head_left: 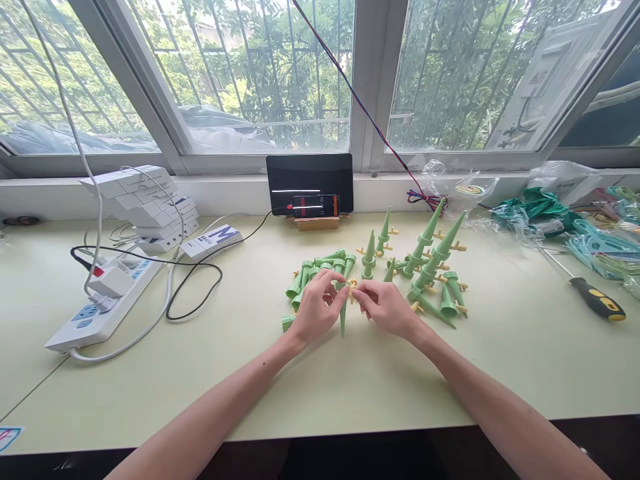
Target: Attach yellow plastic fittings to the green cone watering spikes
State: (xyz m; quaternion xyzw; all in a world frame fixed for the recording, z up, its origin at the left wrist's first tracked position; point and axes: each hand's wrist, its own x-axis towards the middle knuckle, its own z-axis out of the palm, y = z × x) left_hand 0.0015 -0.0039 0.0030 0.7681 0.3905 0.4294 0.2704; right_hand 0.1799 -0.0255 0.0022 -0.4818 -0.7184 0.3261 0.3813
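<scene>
In the middle of the table, my left hand (320, 303) is closed around a green plant watering spike (343, 319), its pointed end directed down toward the table's front edge. My right hand (383, 303) pinches a small yellow valve (353, 285) at the spike's upper end; whether the two parts are joined is hidden by the fingers. Behind and left of my left hand lies a pile of loose green spikes (307, 273) without visible yellow parts. On the right, several green spikes with yellow valves stand point up (440, 250), while others lie beside them.
A phone (316, 206) leans against a black tablet (310, 173) at the back. Left are a power strip (103, 317), cables and stacked white boxes (145, 200). A screwdriver (597, 299) and plastic bags of green parts (540, 213) lie right.
</scene>
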